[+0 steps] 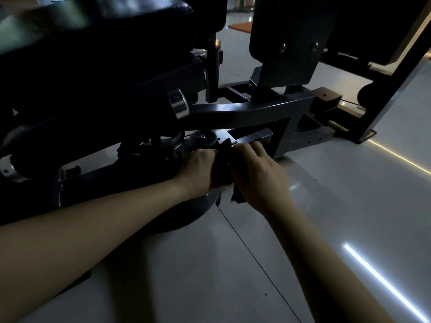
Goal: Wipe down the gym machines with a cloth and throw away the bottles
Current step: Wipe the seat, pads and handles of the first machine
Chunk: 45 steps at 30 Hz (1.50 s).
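A dark gym machine (245, 110) with a black padded seat fills the upper left, its grey steel frame running low over the floor. Both my hands are down at its base, beside a small black wheel (205, 139). Between them is a dark cloth (236, 194), bunched, with a corner hanging below. My left hand (198, 169) grips the cloth from the left. My right hand (256, 173) holds it from the right, fingers curled over it toward the frame's lower bar. No bottle is in view.
A second black pad (286, 43) on a bracket stands upright at the back. A dark round base plate (186, 213) lies on the floor under my left wrist. Pale glossy floor tiles (326, 229) spread to the right and front, with bright light streaks.
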Each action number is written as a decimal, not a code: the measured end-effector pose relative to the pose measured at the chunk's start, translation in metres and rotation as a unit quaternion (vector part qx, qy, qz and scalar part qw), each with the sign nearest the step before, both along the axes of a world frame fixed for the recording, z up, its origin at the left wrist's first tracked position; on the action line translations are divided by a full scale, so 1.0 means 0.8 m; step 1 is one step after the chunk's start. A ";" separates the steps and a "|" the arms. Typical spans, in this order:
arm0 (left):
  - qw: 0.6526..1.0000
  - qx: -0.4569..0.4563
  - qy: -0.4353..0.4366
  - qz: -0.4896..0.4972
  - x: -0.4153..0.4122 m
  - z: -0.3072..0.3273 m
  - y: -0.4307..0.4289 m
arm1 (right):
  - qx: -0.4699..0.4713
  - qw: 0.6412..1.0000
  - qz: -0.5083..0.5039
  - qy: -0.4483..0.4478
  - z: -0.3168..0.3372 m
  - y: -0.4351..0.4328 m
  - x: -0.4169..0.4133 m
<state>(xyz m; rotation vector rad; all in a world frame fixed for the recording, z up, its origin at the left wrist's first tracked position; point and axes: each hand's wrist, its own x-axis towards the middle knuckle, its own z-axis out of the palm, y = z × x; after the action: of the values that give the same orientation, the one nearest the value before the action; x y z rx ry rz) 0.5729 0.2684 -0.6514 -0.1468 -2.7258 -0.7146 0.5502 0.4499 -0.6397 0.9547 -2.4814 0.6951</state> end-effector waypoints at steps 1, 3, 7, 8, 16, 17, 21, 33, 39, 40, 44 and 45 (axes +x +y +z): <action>1.000 0.004 0.011 -0.011 0.002 0.001 0.000 | -0.013 0.999 -0.032 0.032 0.001 -0.006 0.001; 1.000 -0.012 0.021 -0.018 0.007 0.003 0.002 | -0.004 0.993 -0.102 0.063 0.012 -0.021 0.007; 0.998 -0.026 0.049 -0.030 0.009 0.004 0.008 | 0.027 0.973 -0.188 -0.129 0.041 -0.032 -0.018; 0.998 -0.029 0.053 -0.031 0.009 0.008 0.009 | 0.005 0.957 -0.180 -0.227 0.046 -0.031 -0.031; 0.999 -0.001 0.038 -0.002 0.001 0.007 0.010 | -0.476 0.698 -0.075 -0.529 0.023 0.042 -0.029; 0.999 -0.007 0.036 -0.005 -0.001 0.007 0.008 | -0.485 0.711 -0.036 -0.508 0.028 0.035 -0.023; 0.998 -0.042 0.033 -0.039 -0.001 0.006 0.004 | -0.346 0.853 0.060 -0.387 0.031 -0.014 0.027; 0.983 0.049 -0.179 0.011 -0.001 0.047 0.005 | -0.333 0.636 0.050 -0.694 -0.030 0.036 -0.022; 0.942 0.290 -0.169 0.026 -0.032 0.103 0.042 | -0.386 0.669 0.089 -0.629 0.003 0.059 -0.021; 0.946 0.273 -0.172 0.021 -0.033 0.105 0.049 | -0.374 0.699 0.084 -0.603 0.012 0.063 -0.022; 0.951 0.239 -0.196 -0.029 -0.041 0.114 0.060 | -0.336 0.820 0.078 -0.457 0.052 0.069 -0.026; 0.947 0.243 -0.204 -0.042 -0.040 0.118 0.060 | -0.341 0.819 0.102 -0.450 0.063 0.069 -0.025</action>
<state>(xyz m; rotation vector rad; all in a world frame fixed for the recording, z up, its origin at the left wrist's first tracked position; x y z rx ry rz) 0.5406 0.3168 -0.5570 0.0028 -2.8177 -1.5690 0.5305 0.5048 -0.5896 0.6649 -2.4115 2.3572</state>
